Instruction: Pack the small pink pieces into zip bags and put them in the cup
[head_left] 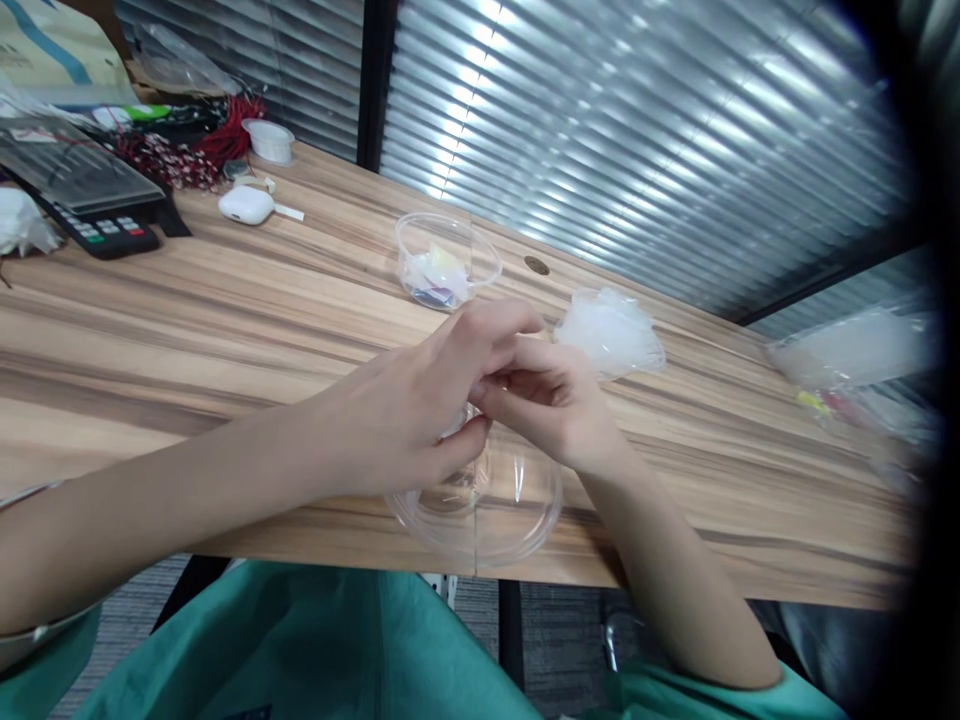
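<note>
Two hands, left hand [431, 395] and right hand [562, 400], fingertips bunched together; can't tell what, if anything, they pinch. One clear round tub [521, 490] on the table [165, 360], below the grip, partly covered; beyond it, one packet-filled clear container [405, 255], one whitish plastic bundle [611, 335].

Container [525, 505] nr tbl [210, 320] front

Anything between your left hand [420, 405] and right hand [559, 415] hidden, far side of the clear container [517, 525] covered by them, plastic bags [862, 350] at right blurred, key marks [93, 239] on the keypad device [112, 249] too small to read, your left sleeve [49, 660] cut off
</note>
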